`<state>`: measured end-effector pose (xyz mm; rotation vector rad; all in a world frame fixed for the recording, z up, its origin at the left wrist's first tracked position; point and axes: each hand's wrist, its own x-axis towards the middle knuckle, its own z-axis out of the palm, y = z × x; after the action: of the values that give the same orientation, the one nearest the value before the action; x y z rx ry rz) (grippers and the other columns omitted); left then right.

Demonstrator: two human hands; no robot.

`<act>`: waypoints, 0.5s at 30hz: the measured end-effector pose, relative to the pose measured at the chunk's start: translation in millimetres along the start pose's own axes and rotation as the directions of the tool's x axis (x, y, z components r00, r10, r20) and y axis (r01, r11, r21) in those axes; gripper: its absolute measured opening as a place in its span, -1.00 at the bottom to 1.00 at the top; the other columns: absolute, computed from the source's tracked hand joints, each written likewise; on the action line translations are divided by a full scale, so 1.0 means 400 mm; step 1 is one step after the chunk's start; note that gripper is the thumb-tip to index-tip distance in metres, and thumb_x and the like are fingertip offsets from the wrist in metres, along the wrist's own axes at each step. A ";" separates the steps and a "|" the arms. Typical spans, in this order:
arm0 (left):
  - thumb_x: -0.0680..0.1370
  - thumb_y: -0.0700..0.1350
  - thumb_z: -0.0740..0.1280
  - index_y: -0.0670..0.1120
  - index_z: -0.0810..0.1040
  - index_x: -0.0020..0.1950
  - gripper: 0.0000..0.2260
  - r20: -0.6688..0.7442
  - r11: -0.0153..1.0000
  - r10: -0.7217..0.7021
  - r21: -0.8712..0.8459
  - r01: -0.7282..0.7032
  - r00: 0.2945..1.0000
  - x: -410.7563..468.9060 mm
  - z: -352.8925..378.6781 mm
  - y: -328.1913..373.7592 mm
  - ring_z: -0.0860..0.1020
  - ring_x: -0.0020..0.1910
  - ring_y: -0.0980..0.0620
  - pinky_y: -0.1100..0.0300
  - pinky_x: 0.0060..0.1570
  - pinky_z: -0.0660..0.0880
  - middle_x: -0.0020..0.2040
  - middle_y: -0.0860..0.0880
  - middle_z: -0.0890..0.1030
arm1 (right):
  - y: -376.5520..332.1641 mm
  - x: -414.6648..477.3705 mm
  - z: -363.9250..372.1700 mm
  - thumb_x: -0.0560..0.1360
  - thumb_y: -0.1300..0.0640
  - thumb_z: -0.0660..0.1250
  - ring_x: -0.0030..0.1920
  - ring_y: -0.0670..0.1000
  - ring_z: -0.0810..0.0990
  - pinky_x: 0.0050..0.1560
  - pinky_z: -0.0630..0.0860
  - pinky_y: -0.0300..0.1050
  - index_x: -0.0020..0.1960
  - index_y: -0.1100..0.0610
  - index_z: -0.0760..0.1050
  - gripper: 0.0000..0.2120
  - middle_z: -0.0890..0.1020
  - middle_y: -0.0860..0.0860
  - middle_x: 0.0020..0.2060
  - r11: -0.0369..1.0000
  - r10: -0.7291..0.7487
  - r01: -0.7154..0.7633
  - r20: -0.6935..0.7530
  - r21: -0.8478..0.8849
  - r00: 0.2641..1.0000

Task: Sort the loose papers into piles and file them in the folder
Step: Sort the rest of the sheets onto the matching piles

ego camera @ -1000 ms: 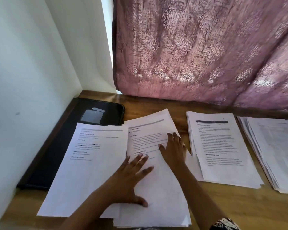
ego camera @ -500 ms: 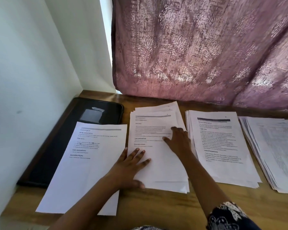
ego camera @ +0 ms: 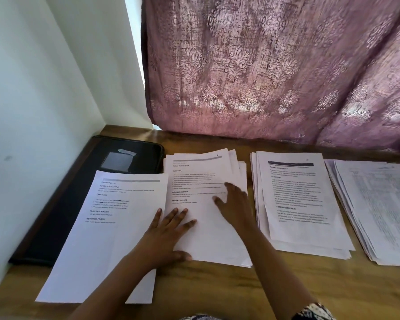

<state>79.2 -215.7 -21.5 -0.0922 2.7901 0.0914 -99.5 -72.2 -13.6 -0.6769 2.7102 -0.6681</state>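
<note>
Four lots of printed white paper lie in a row on the wooden desk. My left hand [ego camera: 169, 234] rests flat, fingers spread, across the seam between the left sheets [ego camera: 106, 239] and the second pile [ego camera: 203, 181]. My right hand [ego camera: 237, 204] lies flat on that second pile near its right edge, fingers straight. The third pile [ego camera: 298, 199] and a fanned fourth pile [ego camera: 379, 209] sit to the right. A closed black folder [ego camera: 62, 204] lies at the far left, partly under the left sheets.
A white wall [ego camera: 32, 112] bounds the desk on the left. A mauve patterned curtain [ego camera: 275, 77] hangs along the back edge. Bare wood desk [ego camera: 286, 285] shows in front of the piles.
The second pile slid away from me and was squared up beside the left sheets. Both hands moved forward with it; the right one has shifted to the pile's right side.
</note>
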 end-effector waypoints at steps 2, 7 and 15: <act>0.15 0.57 -0.34 0.20 -0.22 0.55 0.00 0.021 1.000 0.012 -0.005 -0.012 1.000 0.009 -0.012 0.000 -0.22 0.55 -0.08 -0.05 0.29 -0.52 0.55 0.05 -0.27 | 0.008 0.054 -0.042 0.56 -0.06 0.27 0.33 0.16 0.41 0.32 0.37 0.06 0.42 0.16 0.30 -0.48 0.46 0.14 0.34 1.000 0.008 -0.006 -0.094 0.021 0.996; 0.35 0.59 -0.19 0.08 0.31 0.45 -0.11 -0.072 0.996 0.082 -0.030 -0.085 0.994 0.037 -0.073 0.020 0.30 0.47 -0.13 -0.20 0.36 -0.09 0.50 -0.03 0.33 | 0.029 0.202 -0.087 0.55 0.02 0.31 0.38 0.17 0.38 0.31 0.36 0.07 0.41 0.16 0.33 -0.52 0.41 0.12 0.38 0.996 -0.060 0.066 -0.098 0.060 0.993; 0.53 0.43 -0.02 0.08 0.07 0.58 -0.29 -0.126 0.986 0.161 -0.020 -0.165 0.979 0.107 0.001 0.111 0.14 0.52 -0.15 -0.25 0.33 0.30 0.58 -0.08 0.13 | 0.029 0.391 -0.082 0.49 -0.19 0.32 0.50 0.17 0.15 0.45 0.18 0.18 0.54 0.13 0.08 -0.21 0.17 0.11 0.52 0.918 -0.312 0.329 0.107 -0.222 0.944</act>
<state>35.9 -173.7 -34.3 0.1285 2.9169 0.1742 -249.5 -128.9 -13.6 -1.2008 2.6626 -0.3784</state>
